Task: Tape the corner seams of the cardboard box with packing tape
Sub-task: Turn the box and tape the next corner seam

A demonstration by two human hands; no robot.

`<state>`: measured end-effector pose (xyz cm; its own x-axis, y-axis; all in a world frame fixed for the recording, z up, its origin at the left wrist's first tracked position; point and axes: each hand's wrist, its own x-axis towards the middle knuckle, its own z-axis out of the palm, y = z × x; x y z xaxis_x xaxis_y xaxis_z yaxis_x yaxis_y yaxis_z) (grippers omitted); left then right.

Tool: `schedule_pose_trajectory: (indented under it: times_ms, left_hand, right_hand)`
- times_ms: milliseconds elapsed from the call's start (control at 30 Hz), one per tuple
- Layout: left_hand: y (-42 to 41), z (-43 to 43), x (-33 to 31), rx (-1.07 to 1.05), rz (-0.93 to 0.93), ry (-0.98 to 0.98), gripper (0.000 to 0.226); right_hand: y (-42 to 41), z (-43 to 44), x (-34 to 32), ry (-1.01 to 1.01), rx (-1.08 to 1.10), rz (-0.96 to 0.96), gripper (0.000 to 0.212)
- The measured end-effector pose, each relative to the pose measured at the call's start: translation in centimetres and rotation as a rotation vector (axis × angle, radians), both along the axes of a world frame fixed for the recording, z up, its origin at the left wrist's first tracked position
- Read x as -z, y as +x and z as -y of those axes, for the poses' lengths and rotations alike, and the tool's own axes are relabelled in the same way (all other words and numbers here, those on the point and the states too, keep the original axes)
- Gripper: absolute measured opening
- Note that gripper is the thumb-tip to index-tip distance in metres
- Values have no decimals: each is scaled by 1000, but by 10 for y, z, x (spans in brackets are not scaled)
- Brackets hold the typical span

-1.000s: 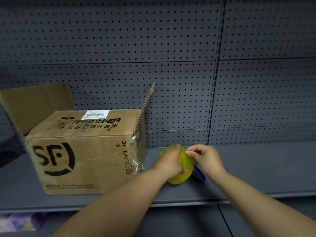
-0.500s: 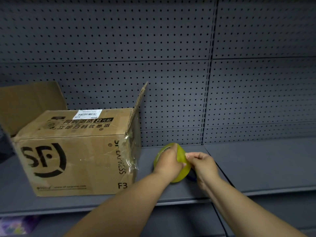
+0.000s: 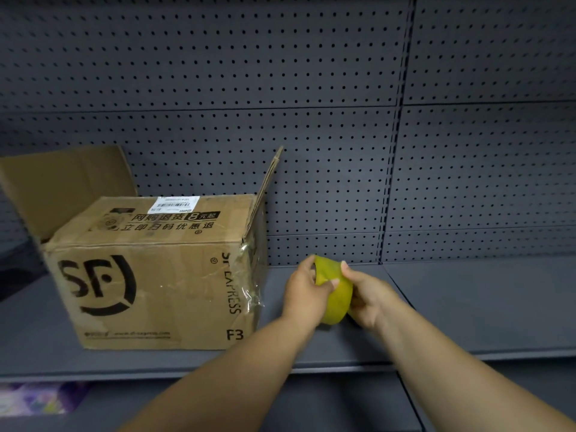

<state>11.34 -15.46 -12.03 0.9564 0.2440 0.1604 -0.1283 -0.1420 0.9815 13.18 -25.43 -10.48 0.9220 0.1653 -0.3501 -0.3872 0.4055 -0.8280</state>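
Observation:
A brown cardboard box (image 3: 149, 275) with black SF Express print stands on the grey shelf (image 3: 467, 300), left of centre. Its left and right top flaps stick up. Crinkled clear tape runs down its front right corner seam. To the right of the box, both my hands hold a yellowish roll of packing tape (image 3: 338, 291) just above the shelf. My left hand (image 3: 304, 291) grips the roll from the left, fingers curled over its rim. From the right, my right hand (image 3: 366, 291) holds it too, with a fingertip on the roll's outer face.
A dark grey pegboard wall (image 3: 311, 88) backs the shelf. The shelf's front edge (image 3: 343, 364) runs below my forearms. Something purple and white (image 3: 34, 399) lies on a lower level at the bottom left.
The roll has turned in my hands and the blue object seen behind it earlier is hidden. My right hand has shifted onto the roll's right side. The box looks unmoved.

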Motion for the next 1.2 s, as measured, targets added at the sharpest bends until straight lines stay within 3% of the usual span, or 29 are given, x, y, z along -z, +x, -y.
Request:
schedule_pose_trajectory:
  times_ms: [100,167,333,467,600,700,800,933,1000,1133,1200]
  left_hand:
    - [-10,5,-5,-20,24,-41,59]
    - [-21,9,-6,14,-3,52,51]
    - [-55,-26,-27,46,29,499,34]
    - [-78,-78,-65,-22,150,708,26]
    - [-88,-125,-91,-90,275,918,13]
    - [-84,-153,-103,-192,375,1031,19]
    - [-74,-170,-111,-212,385,1153,43]
    - [-60,-174,-113,-6,276,1364,84]
    - [-53,-171,-108,43,250,1402,98]
    - [-41,-164,-97,49,314,1437,94]
    - [-37,-160,-94,28,341,1449,91]
  right_hand:
    - [3,-7,-10,2,57,98,37]
    - [6,-11,-15,-133,162,218,23]
    - [18,-26,-5,-713,93,565,19]
    - [20,-51,10,-1158,-6,766,35]
    - [20,-70,23,-1396,-158,824,24]
    - [20,-69,34,-1573,-255,796,31]
    - [17,-62,41,-1762,-213,843,45]
    - [8,-54,33,-1701,-330,763,84]
    - [-3,-55,29,-1582,-278,731,88]
    - [-40,-87,32,-1086,398,827,35]
    - [-58,-112,37,-903,475,845,26]
